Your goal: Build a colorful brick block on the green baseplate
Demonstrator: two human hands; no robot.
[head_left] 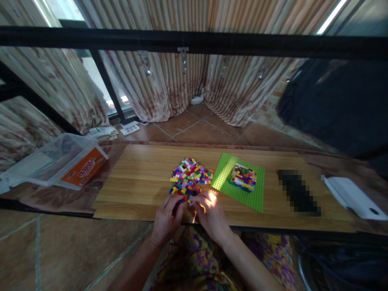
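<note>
Left fingers (173, 198): red brick (183, 199) pinched | right fingers (199, 198): bent, hold cannot be told | brick pile (190, 174): best picked from singly

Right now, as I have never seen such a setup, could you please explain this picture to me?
There is no machine here. A person works with two bare hands, and a camera worn on the head looks forward and down at them. On the wood-grain tabletop lies a pile of colourful toy bricks. To its right is a green baseplate carrying a multicoloured brick build. The left hand has its fingertips at a red brick; the right hand is beside it, at the pile's near edge. The bricks are too small to tell how firmly anything is held.
</note>
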